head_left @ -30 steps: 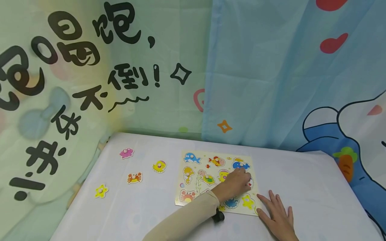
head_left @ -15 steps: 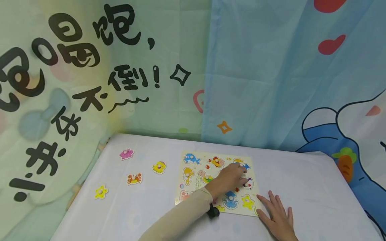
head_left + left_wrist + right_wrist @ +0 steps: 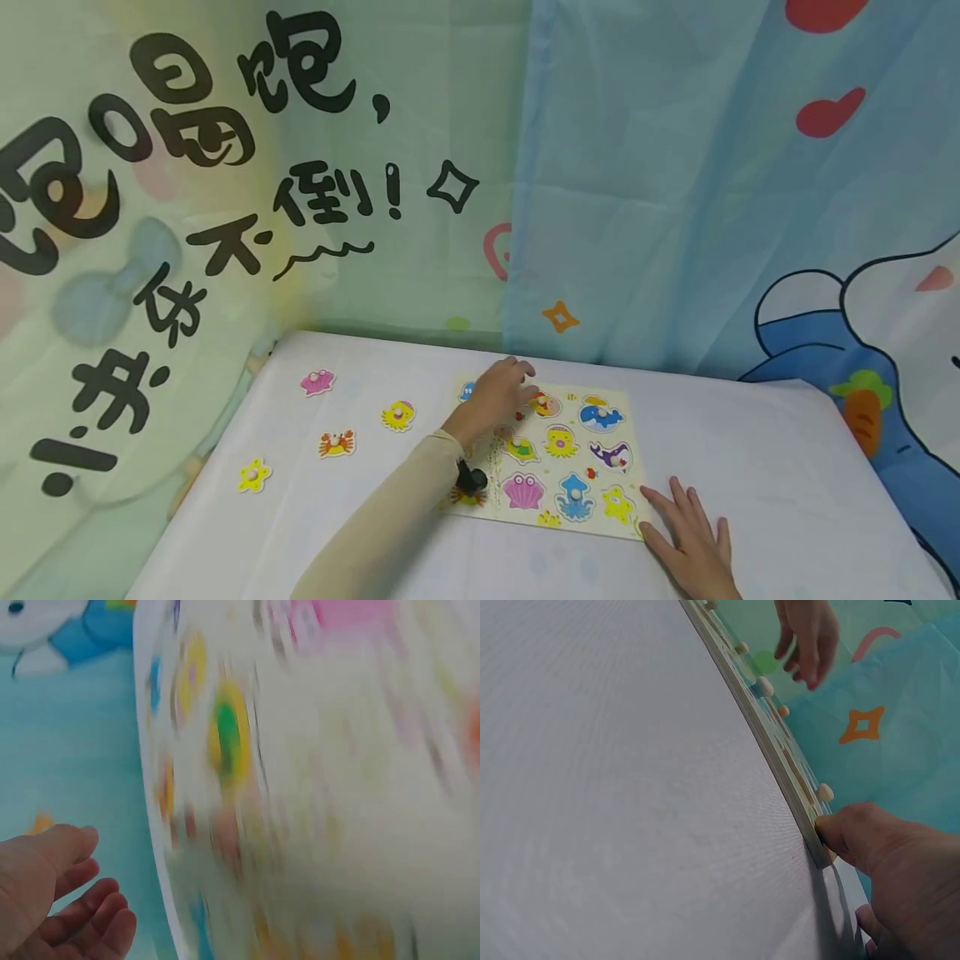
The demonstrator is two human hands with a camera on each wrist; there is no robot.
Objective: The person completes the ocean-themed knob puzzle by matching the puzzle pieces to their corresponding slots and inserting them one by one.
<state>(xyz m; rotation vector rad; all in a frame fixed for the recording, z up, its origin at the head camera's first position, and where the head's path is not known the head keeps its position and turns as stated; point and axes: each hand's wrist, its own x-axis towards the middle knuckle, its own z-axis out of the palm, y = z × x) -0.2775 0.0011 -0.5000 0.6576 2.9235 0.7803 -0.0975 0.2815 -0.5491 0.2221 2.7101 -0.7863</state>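
**Hovering over the puzzle board**

Hovering above the far-left corner of the puzzle board point(image 3: 626, 467), our left hand point(image 3: 498, 392) hangs loosely open — holding nothing. Our right hand point(image 3: 690, 542) lies flat, fingers spread, thumb touching the board's near-right corner — mid-table point(image 3: 750, 450).

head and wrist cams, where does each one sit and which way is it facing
Head: worn high, looking forward and down at the puzzle board on the white table; the left hand, its sleeve and the right hand show.
Left wrist: beside the left hand, facing the blurred board.
Right wrist: low by the table, looking along the board's edge; right hand touches its corner.
Shared: head and right wrist views both show the left hand over the board's far end.
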